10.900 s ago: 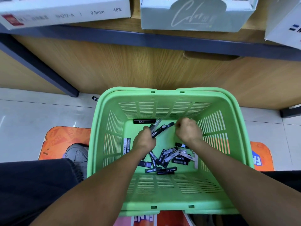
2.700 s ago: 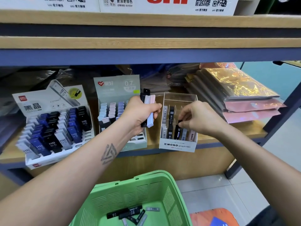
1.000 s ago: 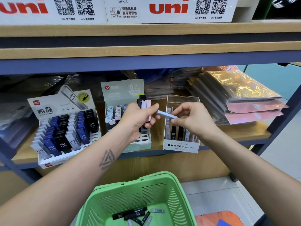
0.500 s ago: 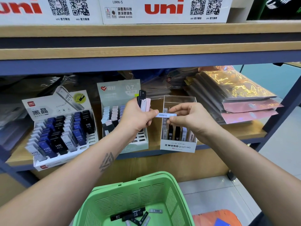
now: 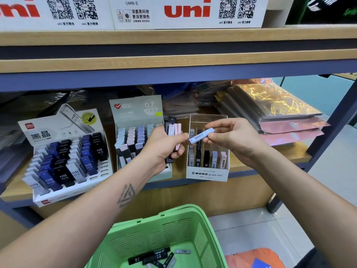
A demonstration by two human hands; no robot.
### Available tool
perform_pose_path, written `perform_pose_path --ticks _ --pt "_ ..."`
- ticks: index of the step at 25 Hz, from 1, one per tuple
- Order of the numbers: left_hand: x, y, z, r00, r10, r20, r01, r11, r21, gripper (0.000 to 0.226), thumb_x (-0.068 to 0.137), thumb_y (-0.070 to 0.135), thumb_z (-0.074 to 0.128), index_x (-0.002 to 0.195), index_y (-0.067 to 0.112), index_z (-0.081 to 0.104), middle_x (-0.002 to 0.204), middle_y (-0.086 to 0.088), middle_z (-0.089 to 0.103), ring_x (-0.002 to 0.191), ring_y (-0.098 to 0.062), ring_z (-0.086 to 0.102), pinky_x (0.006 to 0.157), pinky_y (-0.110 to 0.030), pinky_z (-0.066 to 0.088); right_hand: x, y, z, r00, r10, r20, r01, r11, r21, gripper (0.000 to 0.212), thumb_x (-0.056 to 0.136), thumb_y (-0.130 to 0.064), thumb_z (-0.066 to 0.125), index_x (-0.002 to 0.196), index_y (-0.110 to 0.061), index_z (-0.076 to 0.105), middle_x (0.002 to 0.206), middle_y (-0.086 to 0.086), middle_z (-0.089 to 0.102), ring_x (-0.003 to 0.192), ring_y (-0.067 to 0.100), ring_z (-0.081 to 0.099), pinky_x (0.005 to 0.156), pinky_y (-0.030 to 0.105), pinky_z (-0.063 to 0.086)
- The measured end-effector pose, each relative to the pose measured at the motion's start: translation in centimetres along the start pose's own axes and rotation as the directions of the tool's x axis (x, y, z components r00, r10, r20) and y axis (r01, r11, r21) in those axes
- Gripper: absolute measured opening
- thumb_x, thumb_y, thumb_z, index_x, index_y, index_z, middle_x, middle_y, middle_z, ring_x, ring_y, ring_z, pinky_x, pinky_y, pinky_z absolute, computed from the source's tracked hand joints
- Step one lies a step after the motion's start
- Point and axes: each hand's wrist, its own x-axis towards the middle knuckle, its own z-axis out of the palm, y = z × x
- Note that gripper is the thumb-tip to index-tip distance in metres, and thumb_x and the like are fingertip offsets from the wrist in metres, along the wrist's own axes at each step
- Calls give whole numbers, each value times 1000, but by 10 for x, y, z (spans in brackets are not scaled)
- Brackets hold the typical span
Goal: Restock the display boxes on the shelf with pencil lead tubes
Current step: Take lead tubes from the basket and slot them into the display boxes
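- A pale blue lead tube (image 5: 201,135) with a barcode label is pinched between the thumb and fingers of the right hand (image 5: 230,136), tilted with its far end higher.
- Its lower end nearly meets the left thumb; whether they touch cannot be told.
- The left hand (image 5: 164,146) is curled round a bundle of lead tubes (image 5: 172,132), black, white and pink, standing upright out of the fist.
- Directly below and behind the right hand stands the MONO graph MG display box (image 5: 207,174), clear-walled, with grey, black, blue and pink tubes upright in its slots.
- Behind the left hand is the 0.7 display box (image 5: 135,111), holding rows of pastel tubes; its front rows are partly bare.
- Further to the left of the left hand sits the HB 0.5 display box (image 5: 58,130), filled with blue, black and grey tubes.
- All 3 boxes rest on the wooden shelf (image 5: 251,165).
- To the right of the right hand lies a stack of shiny wrapped packets (image 5: 280,113).
- Below both forearms is a green basket (image 5: 173,229) with several loose tubes (image 5: 154,257) on its bottom.
- Above the hands, white uni cartons (image 5: 185,12) stand on the upper shelf.
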Motion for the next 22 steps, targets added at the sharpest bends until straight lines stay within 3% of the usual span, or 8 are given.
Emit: perform_pose_path --ticks 4,6,9,12,17,22 --pt "-2 2 -1 1000 20 9 -20 999 29 19 88 2 72 86 4 54 50 -5 51 42 -15 45 38 -22 29 0 2 -1 1000 -13 5 14 991 -135 21 81 9 76 99 -1 72 89 18 77 90 30 76 86 44 62" --pt "-2 3 1 999 42 -12 -42 996 73 18 87 2 73 86 3 55 48 -4 52 41 -14 46 38 -22 31 -1 -1 0 998 -52 24 57 960 -274 19 79 4 79 94 -4 73 86 13 77 86 23 76 82 41 62" --pt "-4 6 6 993 117 -10 -115 986 122 20 87 3 74 88 6 55 54 -3 57 43 -15 49 38 -23 34 -3 -6 7 980 -132 146 191 823 -535 14 80 -7 81 90 -13 74 80 3 75 74 12 72 72 32 60" --pt "-6 9 11 984 176 26 -178 975 130 21 87 6 76 92 5 55 59 0 61 46 -15 50 38 -22 35 -5 -8 13 963 -125 240 245 782 -573 24 82 -9 80 103 -16 70 80 0 77 75 14 74 76 32 61" --pt "-7 8 11 991 131 32 -134 985 112 17 89 7 74 88 8 57 50 5 57 44 -13 49 37 -20 33 -4 -12 -7 982 -146 122 191 766 -614 35 85 -9 79 116 -23 70 89 -2 74 82 11 73 77 33 61" --pt "-8 3 7 996 92 4 -92 989 114 22 88 9 76 89 8 54 49 7 56 45 -12 48 38 -20 35 -8 5 -18 989 -143 -49 86 799 -596 5 90 -15 76 91 -19 75 85 1 74 75 16 73 74 36 62"
